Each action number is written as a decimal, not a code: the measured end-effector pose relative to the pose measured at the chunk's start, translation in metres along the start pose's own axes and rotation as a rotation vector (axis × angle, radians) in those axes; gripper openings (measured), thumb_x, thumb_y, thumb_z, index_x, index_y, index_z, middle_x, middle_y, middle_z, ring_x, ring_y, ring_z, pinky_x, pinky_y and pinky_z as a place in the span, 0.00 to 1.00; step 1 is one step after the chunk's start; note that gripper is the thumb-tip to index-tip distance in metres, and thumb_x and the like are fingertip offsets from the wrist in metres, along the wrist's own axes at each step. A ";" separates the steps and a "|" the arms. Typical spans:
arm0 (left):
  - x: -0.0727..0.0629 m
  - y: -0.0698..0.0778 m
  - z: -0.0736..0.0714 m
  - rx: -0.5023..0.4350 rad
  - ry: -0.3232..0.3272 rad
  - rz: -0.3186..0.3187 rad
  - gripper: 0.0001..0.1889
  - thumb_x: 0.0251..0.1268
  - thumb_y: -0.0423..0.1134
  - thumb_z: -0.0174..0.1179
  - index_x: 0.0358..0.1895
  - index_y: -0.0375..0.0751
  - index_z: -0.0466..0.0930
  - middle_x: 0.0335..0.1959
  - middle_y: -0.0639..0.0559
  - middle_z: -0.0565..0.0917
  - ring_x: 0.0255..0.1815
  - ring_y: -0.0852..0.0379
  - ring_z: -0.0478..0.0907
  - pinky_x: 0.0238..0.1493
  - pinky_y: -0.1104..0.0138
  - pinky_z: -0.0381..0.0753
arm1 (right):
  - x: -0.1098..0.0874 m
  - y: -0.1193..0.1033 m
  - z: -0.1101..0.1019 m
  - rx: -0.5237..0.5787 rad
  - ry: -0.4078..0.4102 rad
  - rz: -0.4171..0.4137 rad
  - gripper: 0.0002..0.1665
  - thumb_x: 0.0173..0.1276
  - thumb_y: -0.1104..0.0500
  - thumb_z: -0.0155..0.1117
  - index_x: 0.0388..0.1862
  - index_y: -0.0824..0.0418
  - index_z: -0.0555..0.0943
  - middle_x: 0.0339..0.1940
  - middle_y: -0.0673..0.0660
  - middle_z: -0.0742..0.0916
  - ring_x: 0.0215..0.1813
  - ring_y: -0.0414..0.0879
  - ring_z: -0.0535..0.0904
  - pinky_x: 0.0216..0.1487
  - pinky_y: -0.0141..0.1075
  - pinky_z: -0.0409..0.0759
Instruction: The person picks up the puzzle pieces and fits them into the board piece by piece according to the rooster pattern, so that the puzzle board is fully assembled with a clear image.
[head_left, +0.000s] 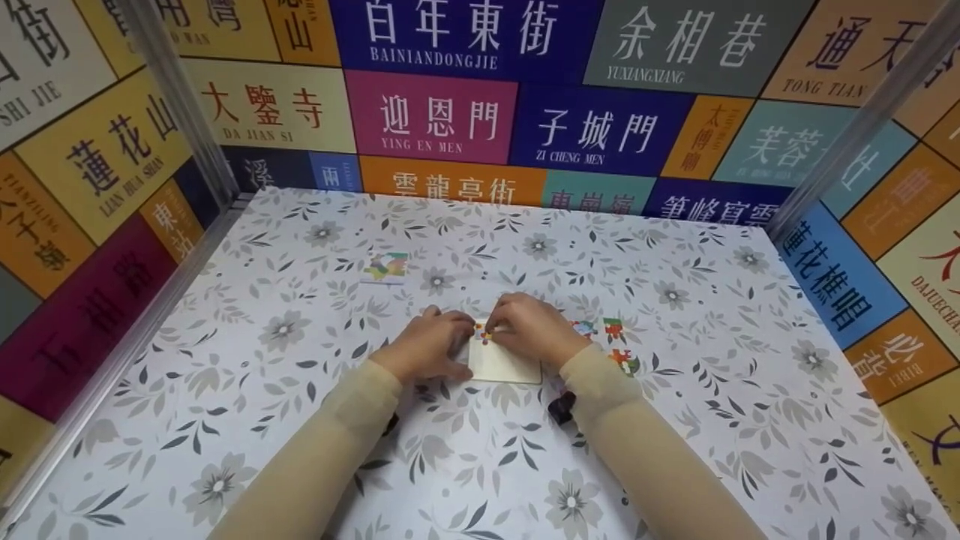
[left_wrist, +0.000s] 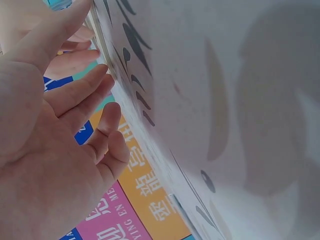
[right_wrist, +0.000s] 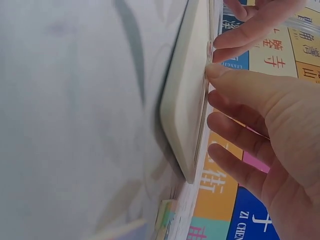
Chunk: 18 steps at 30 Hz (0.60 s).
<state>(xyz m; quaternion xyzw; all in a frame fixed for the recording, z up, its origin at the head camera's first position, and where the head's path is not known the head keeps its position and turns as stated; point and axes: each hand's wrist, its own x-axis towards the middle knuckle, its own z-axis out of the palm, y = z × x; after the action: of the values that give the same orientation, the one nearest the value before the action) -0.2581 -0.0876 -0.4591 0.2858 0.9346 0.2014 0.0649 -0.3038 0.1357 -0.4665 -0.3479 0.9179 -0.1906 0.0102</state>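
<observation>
Tray (head_left: pixel 514 366): flat on the bench (head_left: pixel 450 465), pale floor showing, a bright piece (head_left: pixel 486 334) near its far left corner.
Left hand (head_left: pixel 429 346): fingers relaxed, touching the tray's left side, probably so it does not slide.
Right hand (head_left: pixel 538 324): fingertips at the piece, likely to keep it aligned; I cannot tell whether they pinch or press.
Loose pieces (head_left: pixel 613 330): just right of the right hand, likely put there for a short reach.
Card (head_left: pixel 385 266): colourful, well apart from the tray, beyond the left hand, perhaps laid there for easy viewing.
Edges: the tray's near right corner stands free of fingers; the bench's far edge runs along a lettered wall (head_left: pixel 442 112).
Room: patterned surface spreads left and nearward; the loose pieces limit sliding right.
</observation>
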 end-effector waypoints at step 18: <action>0.007 -0.001 0.002 0.092 -0.044 -0.016 0.38 0.52 0.53 0.79 0.67 0.47 0.78 0.68 0.51 0.79 0.58 0.43 0.73 0.62 0.49 0.73 | -0.021 0.013 -0.012 -0.019 0.016 0.107 0.12 0.71 0.52 0.70 0.49 0.54 0.89 0.48 0.51 0.88 0.50 0.48 0.83 0.56 0.45 0.82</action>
<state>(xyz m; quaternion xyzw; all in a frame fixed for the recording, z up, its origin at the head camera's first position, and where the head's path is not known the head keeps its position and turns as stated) -0.2638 -0.0835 -0.4613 0.2855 0.9435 0.1511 0.0739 -0.2981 0.1625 -0.4621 -0.2967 0.9370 -0.1839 0.0096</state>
